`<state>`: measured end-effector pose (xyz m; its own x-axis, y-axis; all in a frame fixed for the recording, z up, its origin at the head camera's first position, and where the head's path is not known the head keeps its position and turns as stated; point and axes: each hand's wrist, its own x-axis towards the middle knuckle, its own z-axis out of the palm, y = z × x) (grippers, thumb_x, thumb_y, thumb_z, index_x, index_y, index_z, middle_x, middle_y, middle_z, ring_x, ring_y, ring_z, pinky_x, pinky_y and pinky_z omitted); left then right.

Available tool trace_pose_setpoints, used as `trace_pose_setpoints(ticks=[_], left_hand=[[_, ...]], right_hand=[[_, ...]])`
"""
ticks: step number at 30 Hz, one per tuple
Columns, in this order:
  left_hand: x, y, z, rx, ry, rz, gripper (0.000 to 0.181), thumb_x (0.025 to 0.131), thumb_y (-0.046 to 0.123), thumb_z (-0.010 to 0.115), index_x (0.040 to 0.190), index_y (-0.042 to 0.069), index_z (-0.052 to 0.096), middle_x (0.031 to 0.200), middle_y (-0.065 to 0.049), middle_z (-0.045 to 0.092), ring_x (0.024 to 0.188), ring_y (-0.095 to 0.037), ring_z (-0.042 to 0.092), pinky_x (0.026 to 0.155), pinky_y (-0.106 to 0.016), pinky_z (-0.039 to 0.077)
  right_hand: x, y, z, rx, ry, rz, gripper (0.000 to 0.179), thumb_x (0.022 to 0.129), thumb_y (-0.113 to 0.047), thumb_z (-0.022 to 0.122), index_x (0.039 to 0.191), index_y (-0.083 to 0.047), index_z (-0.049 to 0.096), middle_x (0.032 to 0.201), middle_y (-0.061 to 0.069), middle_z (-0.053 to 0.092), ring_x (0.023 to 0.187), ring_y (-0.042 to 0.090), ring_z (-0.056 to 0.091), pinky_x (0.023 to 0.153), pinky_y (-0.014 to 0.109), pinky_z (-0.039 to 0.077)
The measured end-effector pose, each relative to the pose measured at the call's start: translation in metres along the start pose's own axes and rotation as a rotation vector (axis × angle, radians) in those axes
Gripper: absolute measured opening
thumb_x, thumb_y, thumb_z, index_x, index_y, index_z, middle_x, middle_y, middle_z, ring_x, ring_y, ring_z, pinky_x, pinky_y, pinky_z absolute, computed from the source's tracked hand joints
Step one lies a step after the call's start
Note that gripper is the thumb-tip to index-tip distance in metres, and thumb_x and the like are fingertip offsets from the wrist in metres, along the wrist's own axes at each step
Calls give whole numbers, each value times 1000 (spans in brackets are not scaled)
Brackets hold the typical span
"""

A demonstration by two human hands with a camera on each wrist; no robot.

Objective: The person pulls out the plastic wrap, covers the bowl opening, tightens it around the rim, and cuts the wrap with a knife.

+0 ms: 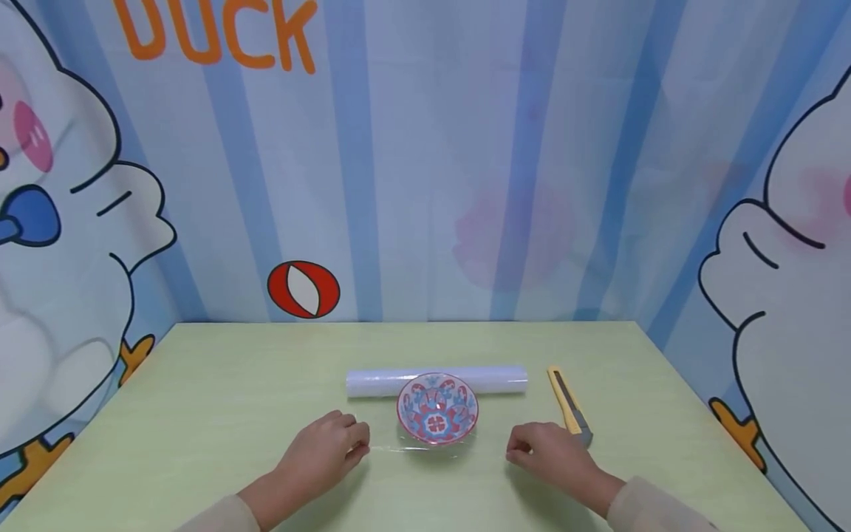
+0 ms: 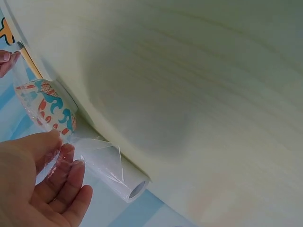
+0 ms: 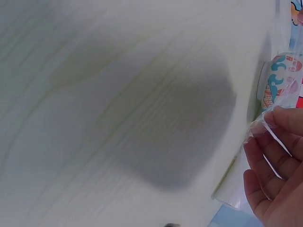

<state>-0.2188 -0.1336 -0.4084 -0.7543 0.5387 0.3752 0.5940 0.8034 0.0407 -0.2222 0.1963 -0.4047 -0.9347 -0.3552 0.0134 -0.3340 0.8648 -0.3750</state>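
Note:
A patterned bowl [image 1: 437,408], red, blue and white, stands on the table between the hands. Clear plastic wrap [image 2: 97,145] stretches across at the bowl, its near edge [image 1: 414,448] showing as a thin shiny line in the head view. At the left, my left hand [image 1: 323,452] pinches the film between thumb and fingertips. My right hand [image 1: 557,457] grips the film's other side, gathered at the thumb and fingertips in the right wrist view. Behind the bowl lies the roll of plastic wrap [image 1: 372,383], partly hidden by it.
A yellow box cutter [image 1: 565,403] with a grey end lies just beyond the right hand. The pale green table [image 1: 233,384] ends at a striped blue curtain [image 1: 425,170] with printed ducks on both sides.

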Motion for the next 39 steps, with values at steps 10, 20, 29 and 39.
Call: trace_pose_setpoints(ticks=[10,20,29,39], left_hand=[[12,-3,3,-16,-120,-118,17,77,18,72,92,15,66,74,6,60,69,-10,51,57,-23,45],[16,-6,8,22,-111,-60,6,77,15,71,78,20,71,67,7,54,62,-9,42,51,-20,34],[22,-5,12,48,-115,-114,4,78,18,70,75,20,71,72,5,54,66,-12,44,52,-24,36],[30,-1,19,-26,-39,-221,3,76,15,73,74,17,74,71,3,44,67,-13,37,52,-23,30]], right_hand=[[6,-2,4,7,29,32,12,81,-18,67,71,-22,62,66,-12,57,60,4,45,56,21,39],[10,-4,7,-9,40,67,11,81,-17,68,73,-22,62,66,-11,55,59,6,45,55,22,38],[17,-3,10,-57,39,81,6,82,-20,68,77,-20,64,66,-9,55,58,7,44,52,24,37],[26,-3,13,-184,132,65,8,78,-23,72,71,-21,67,68,-6,55,63,11,45,54,27,37]])
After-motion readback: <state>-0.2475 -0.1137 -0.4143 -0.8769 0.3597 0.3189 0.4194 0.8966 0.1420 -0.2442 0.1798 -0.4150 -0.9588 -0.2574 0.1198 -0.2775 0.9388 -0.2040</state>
